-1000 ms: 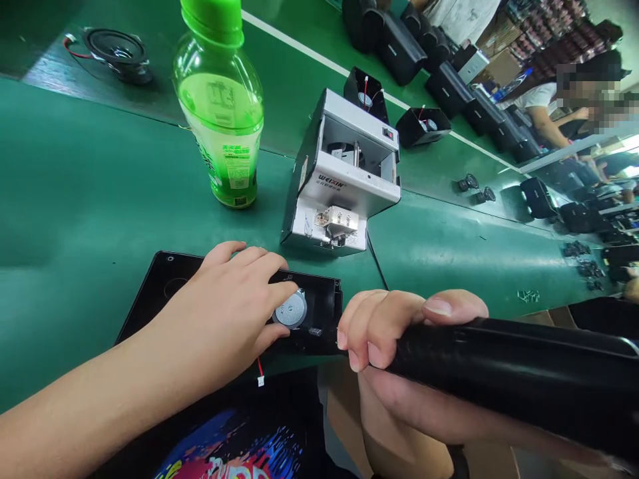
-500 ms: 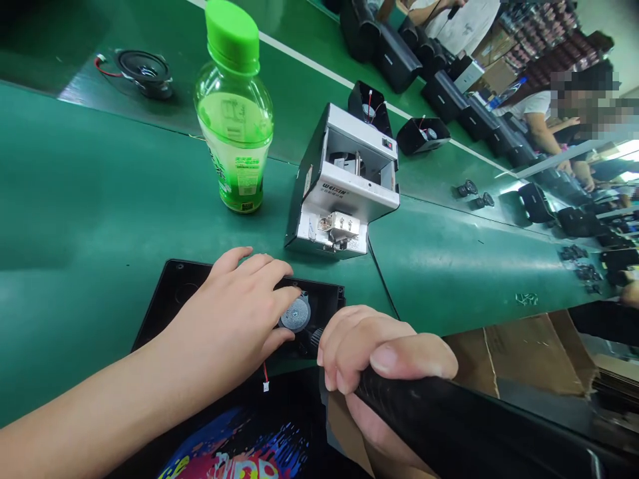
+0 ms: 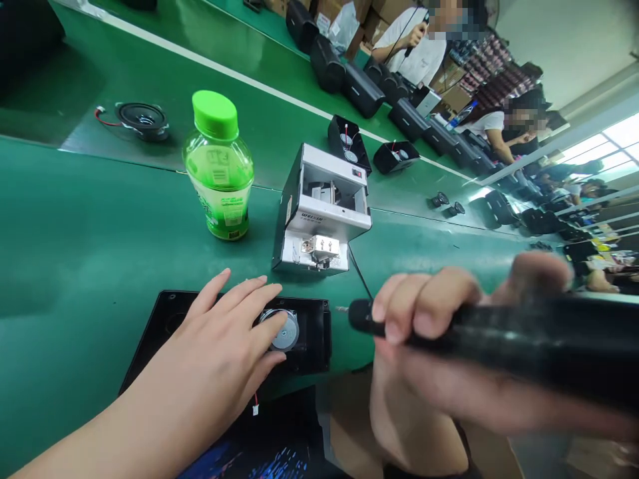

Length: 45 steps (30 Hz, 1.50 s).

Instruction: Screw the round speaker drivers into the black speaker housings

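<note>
My left hand (image 3: 224, 339) lies over a black plastic speaker housing (image 3: 315, 336), fingers spread. Its thumb and index finger touch or nearly touch the round grey back of a small speaker (image 3: 287, 334) seated inside. A red wire with a white plug (image 3: 255, 410) hangs past the housing's near edge. My right hand (image 3: 434, 306), partly blurred, is wrapped around a black electric screwdriver (image 3: 519, 346). The tool is nearly level, and its thin bit (image 3: 342, 309) points left, just beyond the housing's right edge and apart from the speaker.
Behind the housing stand a silver-and-black screw feeder (image 3: 324, 219) and a green drink bottle (image 3: 219, 176). A loose speaker (image 3: 143, 120) lies farther left. Open housings (image 3: 397, 157) sit beyond the feeder. Across the green bench (image 3: 74, 219), people work beside a row of black housings (image 3: 364, 90).
My right hand has lifted the screwdriver up and to the right, off the housing, baring its bit. My left hand stays over the speaker. The camera view has tilted up.
</note>
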{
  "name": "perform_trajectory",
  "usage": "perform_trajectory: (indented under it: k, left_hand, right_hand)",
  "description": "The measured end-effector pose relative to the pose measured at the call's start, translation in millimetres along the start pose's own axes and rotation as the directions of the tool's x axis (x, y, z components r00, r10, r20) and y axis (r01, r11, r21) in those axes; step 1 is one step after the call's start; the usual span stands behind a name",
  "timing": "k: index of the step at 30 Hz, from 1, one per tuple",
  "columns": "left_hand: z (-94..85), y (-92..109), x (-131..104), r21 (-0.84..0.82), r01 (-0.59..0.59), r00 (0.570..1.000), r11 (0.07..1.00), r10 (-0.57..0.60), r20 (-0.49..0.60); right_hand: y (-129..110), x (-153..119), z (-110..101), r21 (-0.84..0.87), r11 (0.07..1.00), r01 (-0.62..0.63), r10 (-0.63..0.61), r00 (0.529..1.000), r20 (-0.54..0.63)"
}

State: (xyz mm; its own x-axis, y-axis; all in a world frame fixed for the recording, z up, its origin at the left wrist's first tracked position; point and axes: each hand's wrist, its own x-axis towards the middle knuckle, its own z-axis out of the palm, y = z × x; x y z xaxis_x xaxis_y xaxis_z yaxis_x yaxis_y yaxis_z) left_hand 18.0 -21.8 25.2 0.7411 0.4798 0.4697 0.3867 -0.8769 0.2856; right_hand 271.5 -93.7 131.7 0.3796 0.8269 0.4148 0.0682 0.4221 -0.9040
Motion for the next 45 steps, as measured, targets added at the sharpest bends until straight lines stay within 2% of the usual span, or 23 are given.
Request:
perform_trajectory:
  k: [1,3,6,10,13,17,24,26,29,31,34,36,39,45]
  left_hand:
    - [-2.5,2.8,-3.2,0.001,-0.009,1.0,1.0,0.009,-0.026]
    - [-5.4,10.8,-11.3,-0.013,-0.035,0.998,0.999,0.034,-0.059]
    - [-1.4,26.6,-27.6,-0.02,-0.026,0.994,0.999,0.024,-0.102]
    - [9.6,43.8,-47.3,-0.02,0.061,0.991,0.998,-0.063,-0.114]
    - [12.9,46.7,-52.7,-0.021,0.05,0.995,0.999,-0.052,-0.09]
    - [10.8,44.6,-45.6,-0.099,0.103,0.989,0.99,-0.112,-0.094]
    - [-13.9,38.7,-5.5,-0.126,0.201,0.964,0.971,-0.219,-0.152]
    - [-15.3,33.5,6.7,-0.168,0.222,0.958,0.96,-0.247,-0.144]
    - [-10.7,26.3,17.7,-0.295,0.177,0.971,0.939,-0.216,-0.107]
    - [-7.0,25.0,19.4,-0.372,0.162,0.97,0.914,-0.216,-0.109]
    - [-4.7,28.6,17.2,-0.427,0.202,0.949,0.881,-0.284,-0.136]
    - [-5.1,31.2,15.4,-0.44,0.222,0.941,0.87,-0.309,-0.135]
    - [-7.7,31.3,14.4,-0.415,0.227,0.947,0.881,-0.299,-0.116]
    - [-14.0,25.2,14.4,-0.305,0.185,0.968,0.934,-0.227,-0.109]
  right_hand:
    - [0.4,17.6,2.4,0.035,0.995,0.093,-0.092,0.995,-0.027]
    - [8.0,49.8,14.0,0.051,0.979,0.198,-0.195,0.98,-0.043]
    - [26.5,81.0,37.3,0.024,0.989,0.144,-0.143,0.989,-0.042]
    - [38.6,91.6,51.6,0.03,0.999,0.037,-0.033,0.994,-0.104]
    - [36.1,90.0,49.5,0.029,0.999,0.04,-0.036,0.988,-0.15]
    - [27.5,81.1,43.2,0.028,1.0,0.002,0.002,0.99,-0.143]
    - [-1.7,48.8,28.9,0.195,0.978,-0.079,0.089,0.995,-0.043]
    - [-12.1,38.6,25.5,0.228,0.97,-0.086,0.091,0.996,-0.01]
    - [-23.8,24.9,23.0,0.221,0.973,-0.075,0.068,0.997,0.036]
    - [-28.7,18.4,22.3,0.203,0.977,-0.069,0.064,0.998,0.028]
    - [-33.6,14.1,19.6,0.192,0.978,-0.084,0.086,0.996,-0.002]
    - [-35.5,13.8,17.1,0.178,0.976,-0.129,0.123,0.991,0.042]
    - [-34.8,12.4,17.9,0.172,0.971,-0.169,0.157,0.984,0.081]
    - [-30.3,5.0,26.9,0.246,0.959,-0.143,0.134,0.99,0.053]
